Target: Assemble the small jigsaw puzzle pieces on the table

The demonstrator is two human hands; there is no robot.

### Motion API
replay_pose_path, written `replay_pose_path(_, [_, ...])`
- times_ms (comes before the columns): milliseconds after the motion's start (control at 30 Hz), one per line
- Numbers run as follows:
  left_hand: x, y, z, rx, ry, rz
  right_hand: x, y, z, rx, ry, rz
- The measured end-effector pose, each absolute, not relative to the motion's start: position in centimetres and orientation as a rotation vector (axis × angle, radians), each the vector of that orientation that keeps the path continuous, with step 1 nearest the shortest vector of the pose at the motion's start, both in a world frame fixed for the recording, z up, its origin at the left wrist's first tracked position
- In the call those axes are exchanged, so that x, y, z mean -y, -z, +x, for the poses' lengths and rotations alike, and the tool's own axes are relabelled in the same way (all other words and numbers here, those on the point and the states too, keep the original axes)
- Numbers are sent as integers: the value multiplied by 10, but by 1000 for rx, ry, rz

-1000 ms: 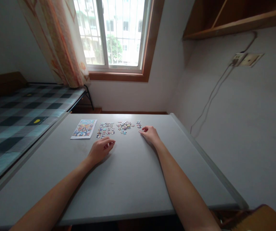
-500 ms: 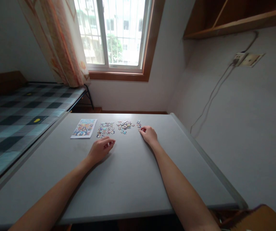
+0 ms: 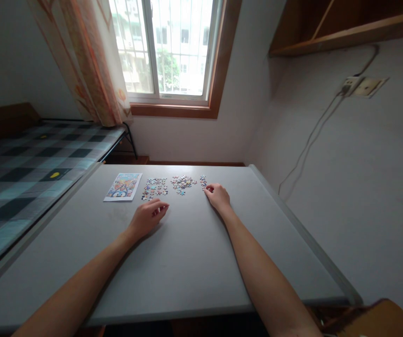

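Note:
My right hand (image 3: 218,196) is closed in a pinch at the near end of a short column of jigsaw puzzle pieces (image 3: 203,179). A puzzle piece appears to be at its fingertips, mostly covered by them. My left hand (image 3: 148,216) rests on the table with curled fingers, thumb and forefinger together; whether anything is between them is too small to see. Just beyond it lie spaced rows of puzzle pieces (image 3: 157,186). A loose pile of pieces (image 3: 183,182) sits between the rows and the column. Left of the rows is a colourful picture sheet (image 3: 122,187).
The pale table (image 3: 187,271) has raised side edges. A bed with a checked cover (image 3: 57,150) stands at left. Beyond are a curtain (image 3: 89,61) and a window (image 3: 180,51). A socket with a cord (image 3: 350,86) is on the right wall, below a wooden shelf (image 3: 348,37).

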State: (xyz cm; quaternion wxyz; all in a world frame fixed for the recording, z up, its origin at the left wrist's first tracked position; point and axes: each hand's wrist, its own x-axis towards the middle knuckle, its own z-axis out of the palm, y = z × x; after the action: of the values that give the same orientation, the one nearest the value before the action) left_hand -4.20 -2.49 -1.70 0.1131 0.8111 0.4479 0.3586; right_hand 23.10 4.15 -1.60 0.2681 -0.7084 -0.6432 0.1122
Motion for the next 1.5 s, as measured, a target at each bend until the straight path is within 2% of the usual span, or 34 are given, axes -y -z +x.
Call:
replay_pose_path(400, [23, 19, -42, -1322, -1049, 2393, -39, 4, 221, 1656, -309, -1735])
replay_pose_path(733, [26, 17, -42, -1486, -891, 2468, -16, 10, 176, 2283, -457, -1265])
replay_pose_path(1100, [28, 14, -40, -1558, -561, 2484, -13, 15, 174, 2270, -388, -1326])
replay_pose_path(1500, [28, 11, -39, -1573, -521, 2427, -12, 14, 173, 2262, -390, -1360])
